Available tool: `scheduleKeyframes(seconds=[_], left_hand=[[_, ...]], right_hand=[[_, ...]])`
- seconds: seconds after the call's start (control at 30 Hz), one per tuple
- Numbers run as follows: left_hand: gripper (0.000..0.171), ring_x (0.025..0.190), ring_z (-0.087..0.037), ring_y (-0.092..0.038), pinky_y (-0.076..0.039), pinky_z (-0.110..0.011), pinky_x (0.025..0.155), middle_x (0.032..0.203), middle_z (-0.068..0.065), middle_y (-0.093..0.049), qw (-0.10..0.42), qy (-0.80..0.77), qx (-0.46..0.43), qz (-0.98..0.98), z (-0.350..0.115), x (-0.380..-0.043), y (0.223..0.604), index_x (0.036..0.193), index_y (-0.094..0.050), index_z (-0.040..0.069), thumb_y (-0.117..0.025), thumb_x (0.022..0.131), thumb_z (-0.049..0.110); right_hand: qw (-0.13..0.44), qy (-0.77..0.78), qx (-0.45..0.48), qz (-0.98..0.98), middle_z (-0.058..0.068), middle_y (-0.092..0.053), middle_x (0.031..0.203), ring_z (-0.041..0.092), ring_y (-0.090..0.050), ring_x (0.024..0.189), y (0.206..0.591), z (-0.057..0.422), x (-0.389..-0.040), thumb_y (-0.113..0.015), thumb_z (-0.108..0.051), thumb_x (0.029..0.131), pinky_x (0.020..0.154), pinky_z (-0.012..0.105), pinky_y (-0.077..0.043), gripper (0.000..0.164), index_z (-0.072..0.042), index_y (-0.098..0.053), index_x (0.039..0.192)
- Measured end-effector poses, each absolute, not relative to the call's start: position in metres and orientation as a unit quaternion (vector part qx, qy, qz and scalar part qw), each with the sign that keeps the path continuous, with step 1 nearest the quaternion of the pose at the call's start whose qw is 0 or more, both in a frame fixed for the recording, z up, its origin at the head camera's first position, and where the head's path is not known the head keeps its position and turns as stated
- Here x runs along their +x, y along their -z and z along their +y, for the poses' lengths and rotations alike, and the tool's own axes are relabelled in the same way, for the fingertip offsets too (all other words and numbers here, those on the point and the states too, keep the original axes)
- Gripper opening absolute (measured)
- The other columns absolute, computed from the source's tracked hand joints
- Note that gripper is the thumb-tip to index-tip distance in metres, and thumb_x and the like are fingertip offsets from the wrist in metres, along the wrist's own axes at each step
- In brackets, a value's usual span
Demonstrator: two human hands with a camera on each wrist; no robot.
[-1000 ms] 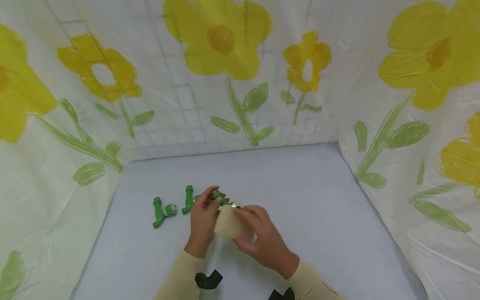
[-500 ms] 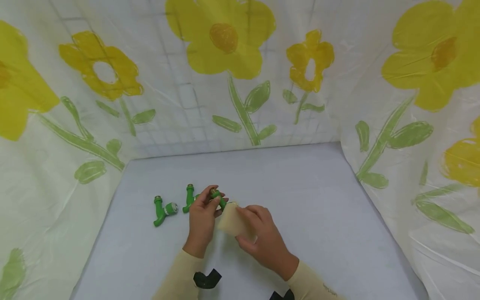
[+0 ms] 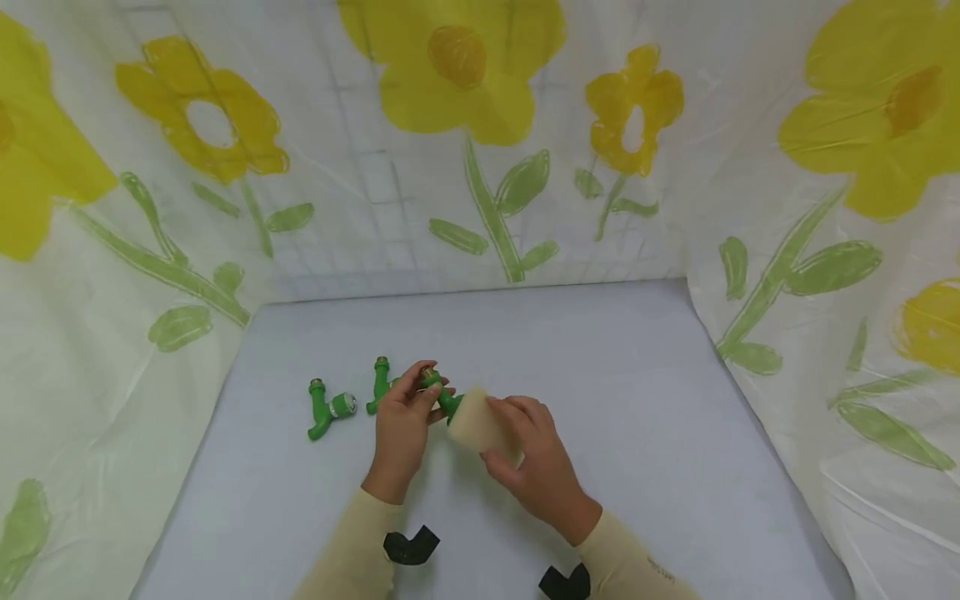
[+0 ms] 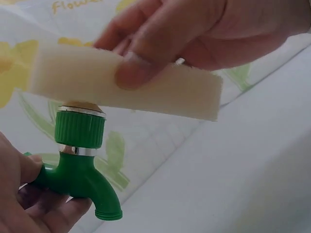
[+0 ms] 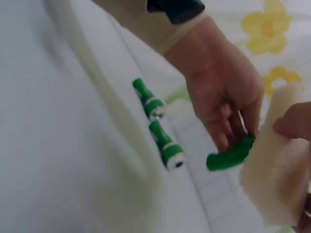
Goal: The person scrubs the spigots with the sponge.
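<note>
My left hand grips a green plastic tap by its threaded inlet end, above the table. The tap's ribbed knob with a silver ring points up in the left wrist view, its spout curving down. Between thumb and fingers, my right hand holds a cream sponge block. One face of the sponge lies against the top of the knob and covers it in the head view. From the right wrist, the sponge hides most of the tap, leaving the green spout showing below the left fingers.
Two more green taps lie on the white table left of my hands: one tap farther left, another tap partly behind the left hand. A flower-printed curtain encloses the back and sides.
The sponge has shifted slightly right and turned over the tap's knob, with the right hand moving along. The left hand keeps hold of the tap. The head view has tilted slightly.
</note>
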State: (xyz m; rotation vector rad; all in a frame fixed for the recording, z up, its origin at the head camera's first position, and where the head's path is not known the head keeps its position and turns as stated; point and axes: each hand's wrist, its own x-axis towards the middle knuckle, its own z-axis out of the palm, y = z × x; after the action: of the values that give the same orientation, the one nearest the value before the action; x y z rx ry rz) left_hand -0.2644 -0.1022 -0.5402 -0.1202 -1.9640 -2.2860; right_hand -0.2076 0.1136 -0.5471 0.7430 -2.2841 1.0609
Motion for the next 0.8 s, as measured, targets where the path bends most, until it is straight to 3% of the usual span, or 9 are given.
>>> scheduleKeyframes(seconds=[0.13,0.23,0.47,0.67,0.8], left_hand=[[0.037,0.107,-0.026,-0.072,-0.064,-0.029,0.079,0.121,-0.018,-0.072,0.052,0.735,-0.043,-0.675,-0.101,-0.263,0.543,0.141,-0.070,0.008,-0.067,0.107,-0.004],[0.038,0.106,-0.025,-0.071,-0.064,-0.031,0.080,0.121,-0.017,-0.072,0.044,0.717,-0.068,-0.693,-0.099,-0.263,0.544,0.142,-0.070,0.007,-0.069,0.106,-0.003],[0.038,0.108,-0.032,-0.075,-0.065,-0.039,0.083,0.122,-0.024,-0.069,0.053,0.750,-0.052,-0.657,-0.104,-0.267,0.537,0.143,-0.068,0.005,-0.066,0.107,-0.005],[0.037,0.106,-0.026,-0.074,-0.064,-0.030,0.079,0.120,-0.021,-0.072,0.040,0.744,-0.030,-0.666,-0.103,-0.267,0.542,0.143,-0.070,0.008,-0.067,0.107,-0.003],[0.037,0.106,-0.025,-0.071,-0.064,-0.031,0.079,0.121,-0.017,-0.072,0.018,0.731,-0.046,-0.681,-0.099,-0.265,0.544,0.142,-0.071,0.008,-0.070,0.106,-0.002]], right_hand=[[0.279,-0.375,0.303,-0.831,0.012,-0.058,0.137,0.031,-0.055,0.123,0.545,0.108,-0.210,-0.089,-0.007,0.085,0.092,0.044,-0.058,0.074,-0.006,-0.059,0.153],[0.297,-0.387,0.278,-0.828,0.012,-0.058,0.136,0.032,-0.054,0.123,0.542,0.110,-0.216,-0.089,-0.006,0.085,0.090,0.047,-0.057,0.074,-0.006,-0.060,0.152],[0.253,-0.413,0.231,-0.844,0.009,-0.057,0.137,0.028,-0.054,0.126,0.550,0.113,-0.212,-0.089,-0.008,0.087,0.092,0.048,-0.059,0.071,-0.006,-0.059,0.152],[0.269,-0.384,0.289,-0.835,0.012,-0.057,0.136,0.030,-0.055,0.122,0.551,0.106,-0.209,-0.090,-0.009,0.086,0.091,0.045,-0.058,0.075,-0.005,-0.058,0.154],[0.273,-0.401,0.274,-0.830,0.011,-0.058,0.137,0.030,-0.055,0.125,0.546,0.113,-0.216,-0.091,-0.006,0.085,0.093,0.048,-0.058,0.076,-0.007,-0.059,0.154]])
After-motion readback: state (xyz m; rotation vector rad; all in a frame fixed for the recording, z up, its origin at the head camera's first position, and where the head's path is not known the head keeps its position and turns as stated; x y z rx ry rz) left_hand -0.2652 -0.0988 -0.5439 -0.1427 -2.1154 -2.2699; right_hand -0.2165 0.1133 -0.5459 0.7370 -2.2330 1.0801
